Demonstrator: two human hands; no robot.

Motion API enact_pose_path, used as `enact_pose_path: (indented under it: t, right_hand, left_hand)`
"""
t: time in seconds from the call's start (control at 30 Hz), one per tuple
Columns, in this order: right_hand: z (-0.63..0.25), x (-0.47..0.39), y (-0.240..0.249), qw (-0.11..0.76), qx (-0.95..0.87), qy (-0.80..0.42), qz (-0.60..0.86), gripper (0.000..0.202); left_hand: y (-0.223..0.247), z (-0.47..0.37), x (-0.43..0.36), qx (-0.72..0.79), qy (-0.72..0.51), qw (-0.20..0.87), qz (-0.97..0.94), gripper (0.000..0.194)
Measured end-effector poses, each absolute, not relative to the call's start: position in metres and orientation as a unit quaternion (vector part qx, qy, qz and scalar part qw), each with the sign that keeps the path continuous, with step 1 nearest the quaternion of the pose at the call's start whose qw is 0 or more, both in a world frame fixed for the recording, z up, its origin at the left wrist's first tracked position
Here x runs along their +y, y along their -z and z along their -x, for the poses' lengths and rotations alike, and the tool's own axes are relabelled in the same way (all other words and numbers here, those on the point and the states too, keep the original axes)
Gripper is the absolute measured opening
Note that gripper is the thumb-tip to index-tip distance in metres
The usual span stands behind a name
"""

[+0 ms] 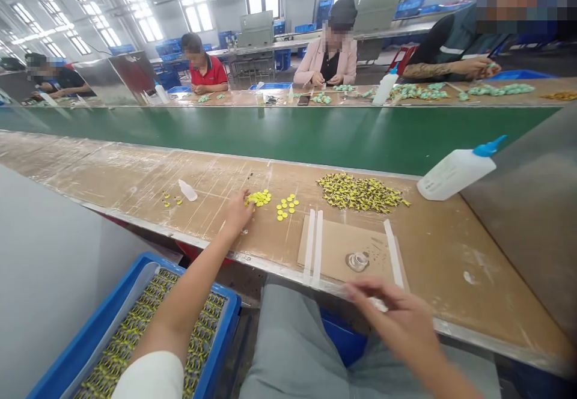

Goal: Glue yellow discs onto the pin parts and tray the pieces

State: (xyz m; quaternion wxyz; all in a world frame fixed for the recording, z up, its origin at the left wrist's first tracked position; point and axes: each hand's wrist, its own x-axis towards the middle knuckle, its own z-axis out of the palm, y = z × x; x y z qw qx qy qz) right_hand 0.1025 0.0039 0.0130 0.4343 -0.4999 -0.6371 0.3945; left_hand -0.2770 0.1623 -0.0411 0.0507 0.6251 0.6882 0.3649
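My left hand (238,214) reaches over the table to a small pile of yellow discs (260,197). Its fingertips are at the pile's left side, thumb and forefinger apart. Several more yellow discs (286,207) lie loose to the right. Near the table's front edge, my right hand (403,321) is raised with curled fingers, slightly blurred. Something whitish shows between them, too unclear to name. Beyond this hand, a cardboard sheet (336,246) with white tape strips bears a clear, round blob (357,261) and dark smears.
A heap of small yellow-and-black pieces (360,193) lies behind the cardboard. A white bottle with blue nozzle (457,173) leans by a metal panel. A small white bottle (187,190) lies left. A blue crate (237,309) holds rows of pieces. Several people sit across the green belt (270,134).
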Motion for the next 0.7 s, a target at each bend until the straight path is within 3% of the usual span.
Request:
enact_pose_path:
  t: [0.07, 0.17, 0.4, 0.57, 0.7]
  right_hand:
    - [-0.151, 0.026, 0.002, 0.436, -0.579, -0.303, 0.619, 0.032]
    - [-0.206, 0.051, 0.016, 0.435, -0.509, -0.271, 0.691, 0.033]
    - [-0.231, 0.102, 0.038, 0.41, -0.587, -0.215, 0.664, 0.041]
    - [-0.201, 0.153, 0.043, 0.357, -0.66, -0.187, 0.634, 0.025]
    - [-0.179, 0.19, 0.041, 0.328, -0.694, -0.151, 0.622, 0.013]
  left_hand:
    - [0.043, 0.276, 0.169, 0.68, -0.355, 0.053, -0.64, 0.042]
    - [0.043, 0.271, 0.176, 0.669, -0.341, 0.05, -0.658, 0.042]
    - [0.04, 0.264, 0.192, 0.667, -0.337, 0.046, -0.663, 0.026]
    - [0.021, 0.257, 0.189, 0.648, -0.373, 0.066, -0.66, 0.019]
    - [0.012, 0.214, 0.129, 0.627, -0.431, 0.077, -0.645, 0.021]
